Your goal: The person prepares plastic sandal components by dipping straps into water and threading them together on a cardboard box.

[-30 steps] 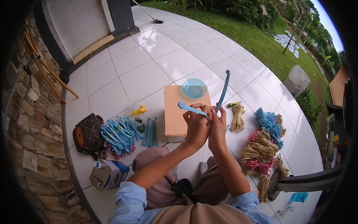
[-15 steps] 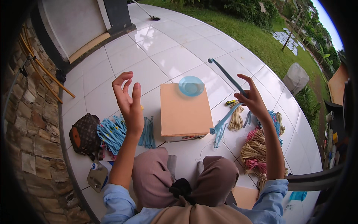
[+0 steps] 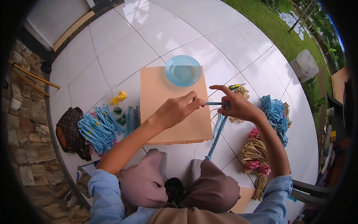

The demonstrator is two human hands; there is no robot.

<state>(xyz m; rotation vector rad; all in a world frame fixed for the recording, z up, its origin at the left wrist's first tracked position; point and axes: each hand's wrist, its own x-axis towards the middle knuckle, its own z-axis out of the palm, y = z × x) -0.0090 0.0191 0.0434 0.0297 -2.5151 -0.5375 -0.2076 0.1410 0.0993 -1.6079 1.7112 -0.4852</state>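
A narrow blue fabric strap (image 3: 217, 137) with knobbed ends is held between my two hands above the right side of a cardboard-topped box (image 3: 178, 130). My left hand (image 3: 178, 111) pinches one end of it. My right hand (image 3: 238, 105) grips it partway along, with the index finger stretched out. One length is drawn straight between the hands, and the other hangs down toward my right knee. On the far edge of the box sits a translucent blue dish (image 3: 182, 70); its contents cannot be made out.
Left of the box lie a bundle of blue straps (image 3: 97, 128), a bag of yellow pieces (image 3: 118, 98) and a brown patterned bag (image 3: 71, 128). At right are blue bundles (image 3: 275, 114), beige and pink bundles (image 3: 254, 152) and a yellow-handled tool (image 3: 235, 86).
My left hand has come from the left, raised and empty, to pinch the strap's end over the box. My right hand has moved inward and slightly down. The view has shifted closer to the box.
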